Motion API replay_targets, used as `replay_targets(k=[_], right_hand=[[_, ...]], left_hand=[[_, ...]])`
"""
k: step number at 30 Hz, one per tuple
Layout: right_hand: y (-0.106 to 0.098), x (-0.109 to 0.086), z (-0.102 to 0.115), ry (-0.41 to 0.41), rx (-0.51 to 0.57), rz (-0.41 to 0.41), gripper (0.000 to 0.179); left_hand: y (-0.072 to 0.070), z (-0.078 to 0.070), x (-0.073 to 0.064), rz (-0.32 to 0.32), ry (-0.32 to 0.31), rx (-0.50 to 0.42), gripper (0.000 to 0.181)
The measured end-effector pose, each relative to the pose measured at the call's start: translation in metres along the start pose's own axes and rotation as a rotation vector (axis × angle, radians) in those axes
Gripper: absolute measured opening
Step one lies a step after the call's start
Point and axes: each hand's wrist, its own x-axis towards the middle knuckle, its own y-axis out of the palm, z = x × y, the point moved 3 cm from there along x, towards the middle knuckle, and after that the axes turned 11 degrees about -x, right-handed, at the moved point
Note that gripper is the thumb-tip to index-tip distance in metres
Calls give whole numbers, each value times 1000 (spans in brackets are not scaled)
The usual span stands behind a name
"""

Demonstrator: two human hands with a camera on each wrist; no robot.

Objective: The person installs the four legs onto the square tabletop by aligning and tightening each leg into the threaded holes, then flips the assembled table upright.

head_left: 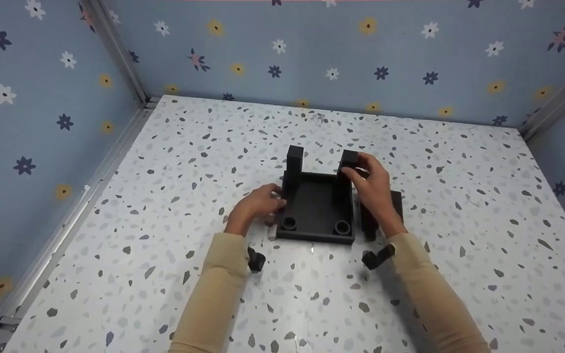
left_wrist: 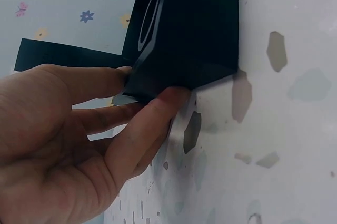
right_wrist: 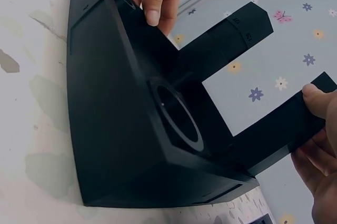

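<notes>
A black, shallow square frame (head_left: pixel 316 206) with a raised rim lies on the table. From its far corners rise two upright square legs, a left leg (head_left: pixel 295 159) and a right leg (right_wrist: pixel 279 124). Round sockets show at the near corners, the near right socket (head_left: pixel 342 227) among them. My right hand (head_left: pixel 375 184) pinches the right leg near its top, thumb on one face and fingers on another. On the frame's left side, my left hand (head_left: pixel 262 201) grips the rim, with the thumb inside and fingers outside.
More black pieces (head_left: pixel 397 201) lie on the table right of the frame, partly hidden by the right hand and wrist. The speckled white table (head_left: pixel 478 215) is bounded by flowered blue panels (head_left: pixel 312 49) at the back and sides.
</notes>
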Motion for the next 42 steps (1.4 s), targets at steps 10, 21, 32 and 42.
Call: replay_targets(k=[10,21,32,42], right_hand=[[1,-2,1,-60,-47,-55,44],[1,-3,7,-16,-18,-37,43],[-7,-12,37,19,-2,-9,41],[-10,-11,33,64,15,31,44]], left_hand=[[3,1,-1,31,-34,-114,40],[3,1,-1,21,-44,-92,40],[2,0,-1,25,-48,-92,40],[2,1,0,40,-27,-92,42]])
